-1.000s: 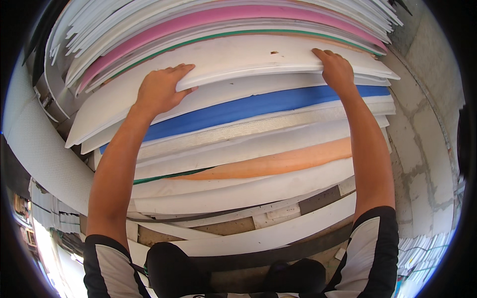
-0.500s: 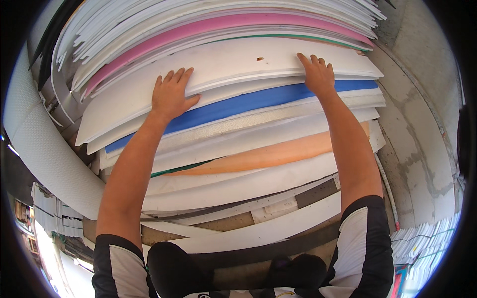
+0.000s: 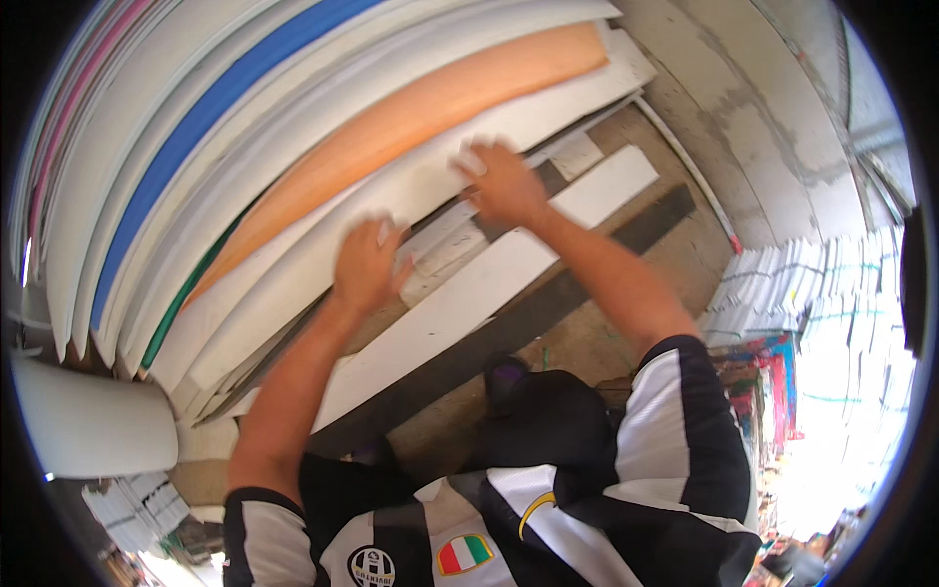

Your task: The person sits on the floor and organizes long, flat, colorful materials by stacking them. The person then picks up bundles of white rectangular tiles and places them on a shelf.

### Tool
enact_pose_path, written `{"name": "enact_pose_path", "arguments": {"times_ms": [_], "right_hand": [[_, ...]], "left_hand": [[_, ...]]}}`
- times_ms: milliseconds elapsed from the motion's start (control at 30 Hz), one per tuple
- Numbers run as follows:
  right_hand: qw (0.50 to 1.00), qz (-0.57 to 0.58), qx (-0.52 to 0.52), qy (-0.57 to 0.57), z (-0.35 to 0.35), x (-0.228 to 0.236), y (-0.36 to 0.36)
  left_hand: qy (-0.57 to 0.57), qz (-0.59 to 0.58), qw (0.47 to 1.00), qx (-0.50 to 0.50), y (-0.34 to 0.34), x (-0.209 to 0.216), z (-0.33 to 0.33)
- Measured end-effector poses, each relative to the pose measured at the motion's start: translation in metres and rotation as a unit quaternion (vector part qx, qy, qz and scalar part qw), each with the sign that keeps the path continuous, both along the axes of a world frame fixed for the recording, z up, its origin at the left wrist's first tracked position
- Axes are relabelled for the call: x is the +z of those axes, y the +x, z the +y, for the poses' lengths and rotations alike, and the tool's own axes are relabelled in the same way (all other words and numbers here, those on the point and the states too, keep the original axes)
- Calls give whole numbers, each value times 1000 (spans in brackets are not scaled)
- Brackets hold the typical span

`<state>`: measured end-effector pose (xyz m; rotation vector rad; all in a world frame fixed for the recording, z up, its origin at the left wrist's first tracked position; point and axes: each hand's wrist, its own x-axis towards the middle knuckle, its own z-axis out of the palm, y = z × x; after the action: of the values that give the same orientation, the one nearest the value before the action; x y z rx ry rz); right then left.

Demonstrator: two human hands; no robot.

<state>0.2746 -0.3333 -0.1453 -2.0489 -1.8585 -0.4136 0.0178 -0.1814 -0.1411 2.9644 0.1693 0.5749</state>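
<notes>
Both my hands are slightly blurred, in front of a row of large upright sheets. My left hand [image 3: 367,264] is open with its thumb apart, close to the lower edge of the nearest white sheet [image 3: 421,186]. Farther right, my right hand [image 3: 504,183] has its fingers spread near the same edge. I cannot tell whether either hand touches the sheet. Neither hand holds anything. Behind the white sheet stand an orange sheet [image 3: 411,127], a green sheet [image 3: 188,301] showing only a narrow edge, several more white sheets, and a blue sheet [image 3: 220,108].
A long white strip [image 3: 509,261] and a dark strip [image 3: 548,305] lie before my feet. To the right are a grey wall [image 3: 724,108], a thin pipe [image 3: 693,166] and stacked white bundles [image 3: 782,284]. A pale roll [image 3: 98,416] lies at the left.
My hands have come off the white sheet in front of the blue one and moved nearer my body. The view has turned right and downward, so the sheets appear farther up and left.
</notes>
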Motion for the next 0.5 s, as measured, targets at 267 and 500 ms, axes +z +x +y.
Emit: {"name": "enact_pose_path", "arguments": {"times_ms": [267,500], "right_hand": [[909,74,84,-403,-211,-133,-63],[906,0,86,-415,-196,-142,-47]], "left_hand": [[-128,445,883,71,-95,-118,-175],[-148,291,939,110,-104,-124,-151]]}}
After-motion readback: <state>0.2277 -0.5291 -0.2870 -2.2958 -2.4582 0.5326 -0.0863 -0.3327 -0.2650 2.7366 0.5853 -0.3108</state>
